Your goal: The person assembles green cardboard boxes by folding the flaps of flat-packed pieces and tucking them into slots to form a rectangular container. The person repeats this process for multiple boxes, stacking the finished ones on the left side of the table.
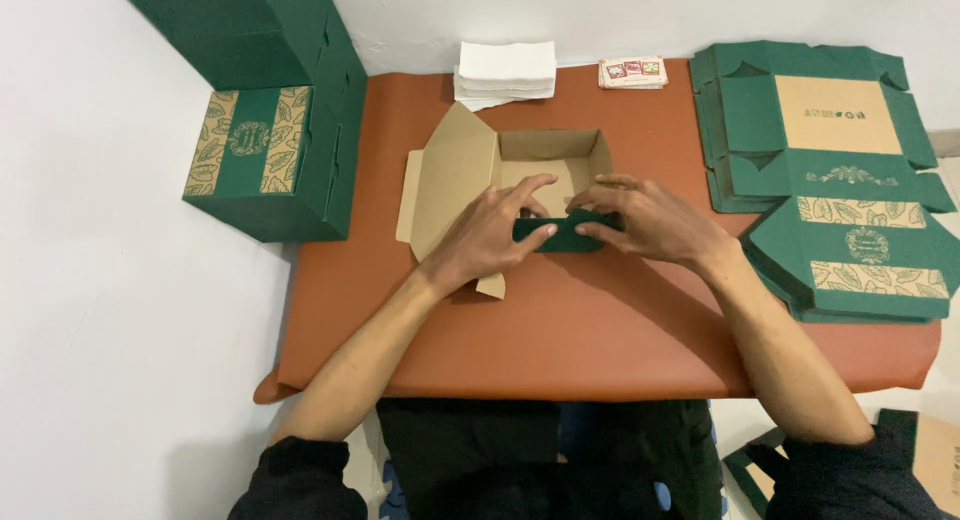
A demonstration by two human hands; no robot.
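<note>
Box (pixel 520 170), half folded, sits at the middle of the brown mat (pixel 600 330), its kraft inside facing up and its green front wall toward the person. Left hand (pixel 490 230) rests on that front wall, fingers spread, thumb and forefinger pinching the green edge. Right hand (pixel 650 220) meets it from the other side, fingertips pressed on the same green wall, so both hands grip the box. A kraft flap (pixel 445 185) lies open to the left of the box. Behind it stand a stack of white paper (pixel 505 72) and a small pile of cards (pixel 633 72). Flat green blanks (pixel 830 180) are piled at the right edge of the mat. Finished green boxes (pixel 265 110) are stacked at the left by the wall.
</note>
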